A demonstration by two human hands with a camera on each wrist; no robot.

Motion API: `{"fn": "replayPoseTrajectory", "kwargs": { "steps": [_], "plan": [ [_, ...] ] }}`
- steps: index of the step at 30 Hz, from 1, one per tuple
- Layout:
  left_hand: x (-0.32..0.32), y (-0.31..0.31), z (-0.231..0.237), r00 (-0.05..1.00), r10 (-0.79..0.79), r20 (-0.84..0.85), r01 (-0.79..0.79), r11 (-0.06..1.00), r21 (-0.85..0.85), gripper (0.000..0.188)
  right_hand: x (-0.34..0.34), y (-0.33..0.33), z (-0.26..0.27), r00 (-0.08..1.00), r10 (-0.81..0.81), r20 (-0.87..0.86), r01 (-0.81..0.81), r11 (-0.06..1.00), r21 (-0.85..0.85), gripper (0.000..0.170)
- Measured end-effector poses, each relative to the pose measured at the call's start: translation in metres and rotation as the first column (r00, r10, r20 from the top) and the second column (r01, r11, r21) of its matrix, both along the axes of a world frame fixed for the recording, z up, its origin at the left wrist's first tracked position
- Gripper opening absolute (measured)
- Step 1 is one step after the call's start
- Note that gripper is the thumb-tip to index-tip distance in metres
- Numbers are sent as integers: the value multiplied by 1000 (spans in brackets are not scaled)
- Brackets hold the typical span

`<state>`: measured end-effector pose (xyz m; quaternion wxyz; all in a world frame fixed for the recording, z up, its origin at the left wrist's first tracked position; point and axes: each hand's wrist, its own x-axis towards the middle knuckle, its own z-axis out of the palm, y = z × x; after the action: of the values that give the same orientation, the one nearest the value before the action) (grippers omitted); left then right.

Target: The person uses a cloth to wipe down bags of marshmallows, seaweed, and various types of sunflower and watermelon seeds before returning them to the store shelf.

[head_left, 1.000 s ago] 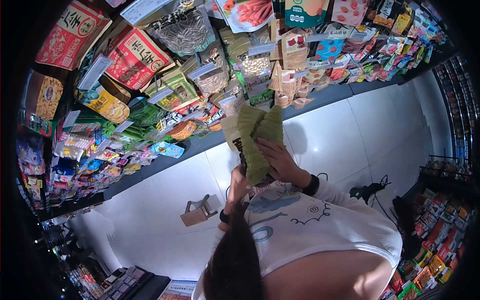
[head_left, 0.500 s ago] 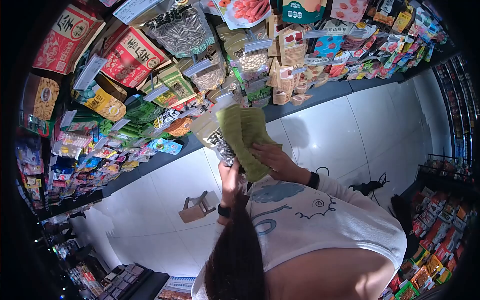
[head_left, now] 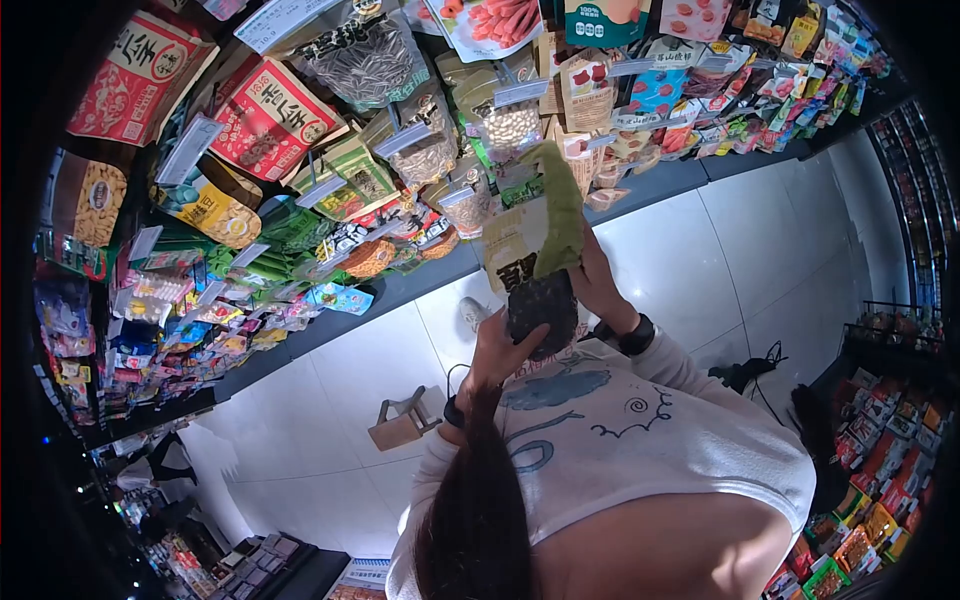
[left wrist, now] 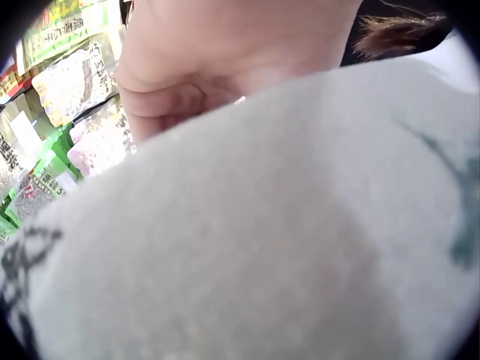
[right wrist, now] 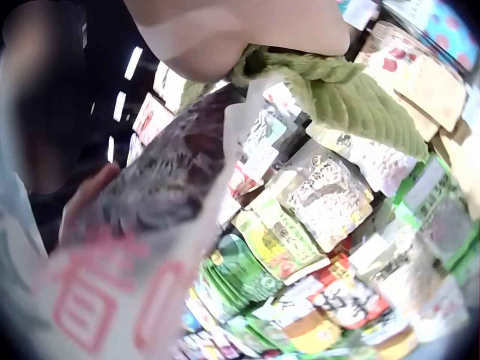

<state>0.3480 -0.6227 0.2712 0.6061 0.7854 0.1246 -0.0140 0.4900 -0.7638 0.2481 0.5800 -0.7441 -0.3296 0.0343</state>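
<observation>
My left hand grips the lower end of a pale-topped plastic pouch with dark contents, thumb across its front, presumably steadying it. The pouch lies between my hands, extending forward of the left. My right hand backs a soft, ribbed green cloth; with its fingers hidden, I cannot tell their hold.
</observation>
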Motion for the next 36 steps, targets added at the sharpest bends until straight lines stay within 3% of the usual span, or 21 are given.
{"fn": "replayPoseTrajectory", "kwargs": {
  "steps": [1, 4, 6, 8, 9, 12, 14, 17, 20, 22, 23, 24, 26, 27, 29, 30, 32, 33, 36],
  "plan": [
    [0, 3, 6, 1000, -22, -14, 22, 1000, -19, 40, 3, -5, -12, 957, 37, -286, -4, 994, 113, 53],
    [-2, 10, 18, 998, -55, -16, 54, 996, -71, 37, 11, -26, -25, 994, 102, -48, -105, 993, -62, 54],
    [-8, 14, 22, 999, -29, 26, 31, 996, -85, 33, -1, -28, -16, 917, 347, -197, -348, 937, 29, 55],
    [-15, 17, 20, 999, 38, 28, -29, 955, -296, 32, -21, -25, -1, 759, 570, -315, -552, 820, 153, 56],
    [-16, 18, 20, 997, 69, 28, -52, 916, -398, 31, -26, -20, -4, 724, 581, -373, -559, 810, 177, 56],
    [-18, 24, 26, 970, 225, -94, -243, 869, -431, 29, -32, -7, -8, 630, 608, -483, -564, 786, 254, 57],
    [-21, 23, 9, 947, 320, -33, -303, 850, -431, 35, -34, -6, 0, 601, 634, -487, -553, 770, 318, 58],
    [-24, 18, -2, 902, 431, 36, -393, 851, -348, 46, -29, -9, 24, 685, 638, -353, -667, 744, 49, 54],
    [-19, 16, -21, 843, 532, 79, -515, 841, -168, 59, -40, -3, 17, 558, 577, -597, -537, 799, 271, 47],
    [-12, 10, -26, 744, 606, 280, -620, 783, -49, 56, -54, 8, -8, 324, 559, -763, -258, 828, 498, 41],
    [-10, 8, -25, 703, 593, 392, -644, 765, -5, 52, -60, 12, -20, 186, 562, -806, -85, 827, 556, 38],
    [-10, 4, -28, 695, 568, 442, -673, 730, 119, 46, -61, 15, -14, 116, 579, -807, -40, 814, 579, 38],
    [-10, -1, -13, 779, 415, 470, -591, 735, 332, 39, -60, 21, 13, -24, 615, -788, 58, 788, 613, 37],
    [-9, -2, -8, 781, 417, 465, -587, 745, 318, 38, -59, 24, 26, 89, 505, -859, -42, 863, 503, 42],
    [-6, -5, -1, 785, 422, 455, -578, 762, 291, 40, -56, 32, 11, -5, 612, -791, 44, 790, 611, 41],
    [-4, -7, 0, 761, 414, 499, -567, 799, 202, 50, -55, 36, 15, -46, 660, -750, 93, 750, 654, 40],
    [1, -10, 2, 703, 409, 581, -519, 854, 26, 70, -60, 43, 24, 12, 645, -764, 97, 759, 643, 42],
    [1, -16, 5, 696, 527, 488, -495, 844, -205, 85, -62, 48, 30, 40, 638, -769, 99, 763, 638, 42],
    [-33, -11, -56, 837, 528, 144, -403, 773, -491, 87, -77, 53, 12, 346, 536, -770, -176, 843, 508, 45]
  ]
}}
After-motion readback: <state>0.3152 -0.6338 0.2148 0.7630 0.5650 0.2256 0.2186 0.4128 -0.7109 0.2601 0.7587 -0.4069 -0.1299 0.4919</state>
